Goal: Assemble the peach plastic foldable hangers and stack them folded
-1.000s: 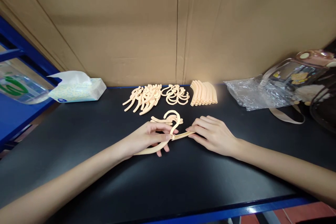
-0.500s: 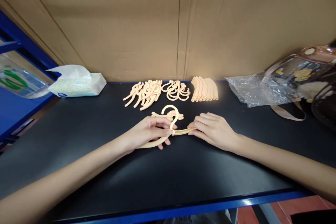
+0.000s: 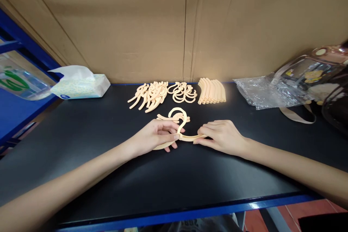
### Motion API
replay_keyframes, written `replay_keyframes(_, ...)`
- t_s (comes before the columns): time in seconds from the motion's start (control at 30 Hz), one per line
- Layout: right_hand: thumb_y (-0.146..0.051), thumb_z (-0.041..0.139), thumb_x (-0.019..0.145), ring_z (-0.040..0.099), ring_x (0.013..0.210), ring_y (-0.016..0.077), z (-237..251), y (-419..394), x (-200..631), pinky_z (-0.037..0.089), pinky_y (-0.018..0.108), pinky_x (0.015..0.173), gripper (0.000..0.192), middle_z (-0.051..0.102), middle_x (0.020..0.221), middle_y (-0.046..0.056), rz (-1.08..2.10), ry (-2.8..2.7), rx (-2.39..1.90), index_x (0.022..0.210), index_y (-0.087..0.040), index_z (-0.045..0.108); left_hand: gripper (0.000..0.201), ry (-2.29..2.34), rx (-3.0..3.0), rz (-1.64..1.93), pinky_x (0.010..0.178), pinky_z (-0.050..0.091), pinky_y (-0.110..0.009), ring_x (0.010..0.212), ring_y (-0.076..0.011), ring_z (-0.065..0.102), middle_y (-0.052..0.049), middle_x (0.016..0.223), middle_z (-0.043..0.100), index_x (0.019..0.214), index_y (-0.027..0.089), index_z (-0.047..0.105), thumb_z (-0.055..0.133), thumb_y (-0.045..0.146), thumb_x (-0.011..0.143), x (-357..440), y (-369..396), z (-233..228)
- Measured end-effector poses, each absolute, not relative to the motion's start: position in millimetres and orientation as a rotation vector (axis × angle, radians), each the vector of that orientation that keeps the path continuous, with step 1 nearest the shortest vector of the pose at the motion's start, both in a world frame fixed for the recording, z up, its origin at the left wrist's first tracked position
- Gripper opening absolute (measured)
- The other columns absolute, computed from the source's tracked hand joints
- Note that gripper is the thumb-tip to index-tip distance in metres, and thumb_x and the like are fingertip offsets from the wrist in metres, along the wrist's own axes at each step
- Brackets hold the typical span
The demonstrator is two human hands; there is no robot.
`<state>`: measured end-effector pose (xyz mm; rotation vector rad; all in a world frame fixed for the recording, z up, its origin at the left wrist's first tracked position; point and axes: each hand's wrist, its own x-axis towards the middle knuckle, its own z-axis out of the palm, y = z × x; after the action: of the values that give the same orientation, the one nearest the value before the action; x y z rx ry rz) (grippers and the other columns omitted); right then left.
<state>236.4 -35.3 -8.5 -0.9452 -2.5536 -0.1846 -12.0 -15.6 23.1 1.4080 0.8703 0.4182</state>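
Observation:
A cream plastic clothes hanger (image 3: 187,138) with a curved hook is held between both hands above the black tabletop. My left hand (image 3: 160,136) is closed around its middle, thumb by the base of the hook; one arm of the hanger shows below the palm. My right hand (image 3: 220,136) grips the other arm near its end, which its fingers hide. Just behind the hook lie a few cream hanger pieces (image 3: 165,119). Farther back are a heap of curved pieces (image 3: 152,96), a cluster of loose hooks (image 3: 185,94) and a neat row of arm pieces (image 3: 212,92).
A tissue pack (image 3: 81,86) stands at the back left beside a clear bottle (image 3: 24,83). Clear plastic wrap (image 3: 255,92) and a see-through bag (image 3: 312,72) with a strap lie at the right. Cardboard (image 3: 136,25) stands behind the black table (image 3: 163,185).
My right hand has shifted slightly right, its thumb now lying along the hanger's arm. The hanger has turned a little in my left hand, and less of its left arm shows.

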Motion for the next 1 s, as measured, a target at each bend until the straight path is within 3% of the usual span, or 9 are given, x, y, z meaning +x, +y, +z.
replay_keyframes(0.23,-0.057,0.041,0.094,0.052,0.045,0.0094,-10.4,-39.8,234.8,0.024,0.025,0.05,0.055,0.057,0.049,-0.001,-0.263,-2.482,-1.058,0.059,-0.017,0.056,0.027,0.923,1.587,0.341,0.059,0.053,-0.022,0.069,-0.0139,0.064,-0.002,0.079,0.065,0.104,0.013,0.065,0.06,0.032,0.085,-8.2,-21.7,24.3)
replay_keyframes(0.4,-0.061,0.047,0.089,0.049,0.042,0.009,-9.0,-42.3,233.8,0.022,0.026,0.049,0.058,0.054,0.045,-0.001,-0.288,-2.456,-1.13,0.051,-0.017,0.052,0.027,0.998,2.142,0.36,0.063,0.05,-0.023,0.065,-0.0141,0.063,-0.001,0.071,0.063,0.099,0.017,0.065,0.042,0.03,0.096,-5.0,-32.3,21.6)
replay_keyframes(0.53,-0.061,0.045,0.09,0.05,0.043,0.0093,-8.4,-41.9,233.5,0.02,0.026,0.049,0.059,0.056,0.046,0.0,-0.243,-2.461,-1.177,0.05,-0.017,0.051,0.035,1.049,2.532,0.364,0.076,0.052,-0.032,0.088,-0.0223,0.067,-0.008,0.102,0.068,0.12,0.016,0.058,0.032,0.024,0.098,-3.2,-40.3,20.0)
replay_keyframes(0.67,-0.063,0.043,0.09,0.049,0.041,0.0089,-9.2,-40.2,234.8,0.016,0.026,0.047,0.061,0.056,0.045,-0.001,-0.183,-2.481,-1.192,0.049,-0.017,0.05,0.041,1.058,2.717,0.289,0.074,0.055,-0.034,0.094,-0.026,0.067,-0.013,0.12,0.063,0.132,0.014,0.049,0.042,0.032,0.096,-3.4,-41.0,14.3)
replay_keyframes(1.0,-0.065,0.037,0.091,0.047,0.04,0.0091,-10.6,-38.2,236.5,0.015,0.026,0.048,0.066,0.056,0.044,0.001,-0.158,-2.509,-1.177,0.049,-0.017,0.052,0.037,1.049,2.907,0.45,0.053,0.051,-0.026,0.07,-0.0195,0.068,-0.006,0.096,0.069,0.126,0.014,0.053,0.036,0.034,0.1,-4.1,-36.4,-2.1)
